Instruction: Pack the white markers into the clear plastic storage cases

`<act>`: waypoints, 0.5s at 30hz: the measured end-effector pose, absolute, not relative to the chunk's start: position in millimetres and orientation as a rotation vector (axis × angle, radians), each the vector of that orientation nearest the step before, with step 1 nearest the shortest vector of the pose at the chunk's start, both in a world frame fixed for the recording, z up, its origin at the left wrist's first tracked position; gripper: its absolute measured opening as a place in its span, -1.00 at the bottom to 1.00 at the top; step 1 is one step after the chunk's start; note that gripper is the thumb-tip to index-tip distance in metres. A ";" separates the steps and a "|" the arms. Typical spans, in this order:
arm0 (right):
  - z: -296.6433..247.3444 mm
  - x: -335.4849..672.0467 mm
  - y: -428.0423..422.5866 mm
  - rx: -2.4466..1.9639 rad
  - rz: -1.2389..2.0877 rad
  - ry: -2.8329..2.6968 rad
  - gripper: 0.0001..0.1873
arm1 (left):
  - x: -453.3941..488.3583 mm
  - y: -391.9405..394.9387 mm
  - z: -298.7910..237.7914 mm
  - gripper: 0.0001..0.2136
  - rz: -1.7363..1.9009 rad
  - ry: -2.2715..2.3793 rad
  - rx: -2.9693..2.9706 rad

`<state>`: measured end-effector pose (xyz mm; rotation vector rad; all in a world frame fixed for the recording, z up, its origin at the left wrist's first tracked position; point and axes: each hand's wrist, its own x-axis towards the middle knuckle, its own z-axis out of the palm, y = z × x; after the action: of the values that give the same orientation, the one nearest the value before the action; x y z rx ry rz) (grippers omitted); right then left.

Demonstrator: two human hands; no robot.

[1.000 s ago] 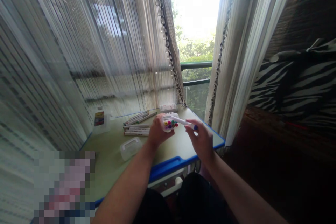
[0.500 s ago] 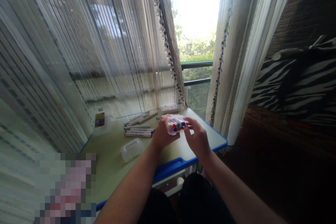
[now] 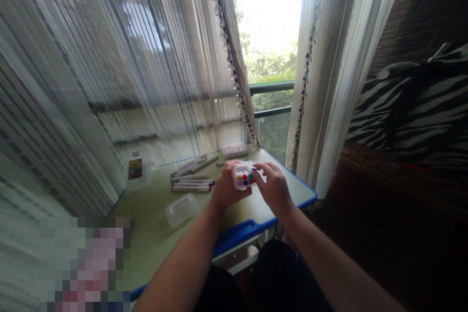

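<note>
My left hand (image 3: 227, 186) is wrapped round a clear plastic marker case (image 3: 237, 186), held above the desk with its open end toward me. Several white markers (image 3: 244, 168) lie inside, their coloured ends, yellow, pink, green and purple among them, facing me. At the case's right side my right hand (image 3: 273, 186) closes thumb and fingers on a marker with a blue end (image 3: 254, 169), which they partly cover. On the desk to the left of my left forearm lies an empty clear plastic case part (image 3: 182, 210).
Loose markers (image 3: 192, 183) lie in groups on the pale, blue-edged desk (image 3: 157, 234). A labelled clear container (image 3: 138, 173) stands at the back left, and a clear box (image 3: 234, 149) at the back. Curtains (image 3: 175, 83) hang behind. A pixelated patch covers the lower left.
My right thumb and fingers have moved slightly left, onto the blue-ended marker, covering more of it. My left hand still holds the case. The view has shifted slightly.
</note>
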<state>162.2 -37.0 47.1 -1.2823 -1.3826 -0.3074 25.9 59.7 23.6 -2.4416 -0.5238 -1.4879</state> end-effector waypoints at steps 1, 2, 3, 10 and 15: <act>48.0 163.3 -36.7 -1.293 -0.303 -1.386 -0.84 | 26.0 59.2 24.0 -0.28 -1.495 -0.510 -2.438; 48.6 164.4 -36.3 -1.304 -0.293 -1.387 -0.85 | 26.2 58.8 24.2 -0.28 -1.503 -0.503 -2.437; 48.9 165.6 -35.8 -1.316 -0.279 -1.389 -0.85 | 26.3 58.5 24.3 -0.29 -1.507 -0.501 -2.444; 49.4 171.6 -30.3 -1.412 -0.253 -1.482 -0.84 | 26.3 60.6 20.6 -0.29 -1.457 -0.614 -2.506; 53.2 172.6 -26.6 -1.397 -0.247 -1.562 -0.84 | 24.7 63.8 18.5 -0.30 -1.484 -0.611 -2.489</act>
<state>172.6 -26.6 53.2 -1.3972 -1.5621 -0.2470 24.7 63.8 18.5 -2.4893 -0.6111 -1.4840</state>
